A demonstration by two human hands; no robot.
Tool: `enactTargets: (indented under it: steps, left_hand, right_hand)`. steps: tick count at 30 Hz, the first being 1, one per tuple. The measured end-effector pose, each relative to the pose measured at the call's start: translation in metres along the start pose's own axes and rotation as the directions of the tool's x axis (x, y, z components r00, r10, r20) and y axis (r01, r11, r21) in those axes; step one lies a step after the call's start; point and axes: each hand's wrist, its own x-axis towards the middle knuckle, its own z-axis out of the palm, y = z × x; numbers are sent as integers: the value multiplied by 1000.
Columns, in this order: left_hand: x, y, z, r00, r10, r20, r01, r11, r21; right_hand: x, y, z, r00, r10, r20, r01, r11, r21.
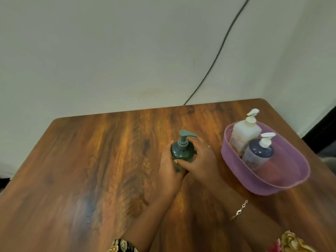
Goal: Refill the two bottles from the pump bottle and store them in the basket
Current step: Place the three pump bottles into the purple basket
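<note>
Both hands are on the green pump bottle (182,151), which stands upright on the desk (91,170) near the middle, a bit right of centre. My left hand (170,169) wraps the body from the left and low down, fingers (168,151) curled closed around it. My right hand (201,160) covers the right side and front, thumb laid across the bottle, fingers closed onto the shoulder just under the pump head. So both are holding the pump bottle; neither is free. The nozzle points right, toward the basket (261,186).

The basket is purple and sits at the right edge of the desk, just beside my right hand but not touching it. Inside it stand two bottles: a white bottle (243,133) at the back and a dark blue bottle (258,153) in front, touching or nearly so, both upright-ish with white pump tops on. Can't see fill levels in either one.

Progress, my read: the two bottles are already in the basket with tops fitted, so either the refill and storing are done and I'm just setting the pump bottle down, or nothing has begun and they wait to be taken out. Can't tell which from this. No spills or loose caps on the desk, no open bottle in view. If refilling is done, all that's left is letting go of the pump bottle. If not, everything is left: take out, open, pump, close, put back.

Black cable (218,51) runs down the wall behind, not relevant.
</note>
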Motion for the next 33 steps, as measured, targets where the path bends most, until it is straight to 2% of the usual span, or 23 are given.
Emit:
enactTargets:
  steps: [2, 6, 11, 16, 19, 22, 25, 28, 31, 33]
  left_hand:
    - [7, 9, 19, 1000, 17, 14, -17, 1000, -16]
    - [16, 30, 57, 985, 58, 161, -41, 993, -111]
    - [22, 51, 91, 940, 105, 324, -41, 979, -199]
    - [22, 73, 114, 881, 98, 463, 57, 950, -308]
    - [22, 83, 125, 832, 127, 541, 78, 937, -340]
    - [23, 91, 138, 769, 143, 622, 76, 947, -312]
    - [26, 95, 153, 727, 135, 673, 82, 956, -281]
    - [27, 100, 164, 711, 131, 691, 69, 965, -254]
    - [27, 100, 173, 693, 152, 704, -11, 980, -201]
    - [25, 101, 178, 707, 166, 688, -84, 985, -151]
  right_hand:
    - [0, 11, -19, 999, 23, -31, -24, 999, -29]
    - [-1, 31, -65, 996, 67, -53, -73, 989, -125]
    - [-8, 48, -123, 993, 116, 34, -113, 990, -79]
    - [-13, 57, -185, 977, 143, 160, -131, 988, -82]
    - [-15, 56, -213, 972, 103, 212, -102, 995, -13]
    - [-18, 63, -228, 972, 76, 222, -78, 997, -2]
    - [-22, 73, -239, 980, 91, 178, -76, 993, -88]
    - [-25, 83, -244, 988, 104, 118, -86, 984, -153]
    - [-29, 93, -245, 991, 110, 75, -96, 982, -161]
    - [-33, 101, -244, 987, 149, 51, -137, 971, -197]
